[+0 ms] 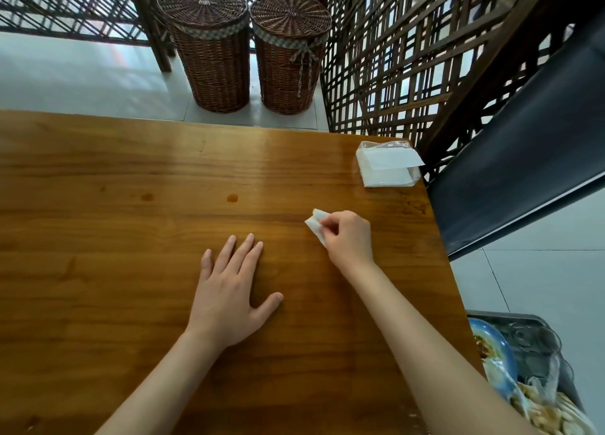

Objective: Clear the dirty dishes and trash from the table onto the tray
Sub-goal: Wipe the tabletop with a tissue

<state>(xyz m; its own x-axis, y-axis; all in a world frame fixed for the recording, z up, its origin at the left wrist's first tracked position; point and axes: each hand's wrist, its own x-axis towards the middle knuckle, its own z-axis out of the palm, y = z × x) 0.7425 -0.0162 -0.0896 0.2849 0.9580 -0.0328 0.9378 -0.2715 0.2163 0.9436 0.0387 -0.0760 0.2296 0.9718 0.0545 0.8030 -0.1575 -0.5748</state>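
My right hand pinches a folded white tissue against the wooden table, right of centre. My left hand lies flat on the tabletop with its fingers spread, a little to the left of the tissue. Two small brown sauce spots mark the wood beyond both hands. A metal tray sits off the table's right edge at the lower right. It holds a dirty blue plate, crumpled plastic and food scraps.
An open pack of white napkins lies at the table's far right corner. A dark chair stands to the right. Two lidded wicker baskets and wooden lattice screens stand beyond the far edge.
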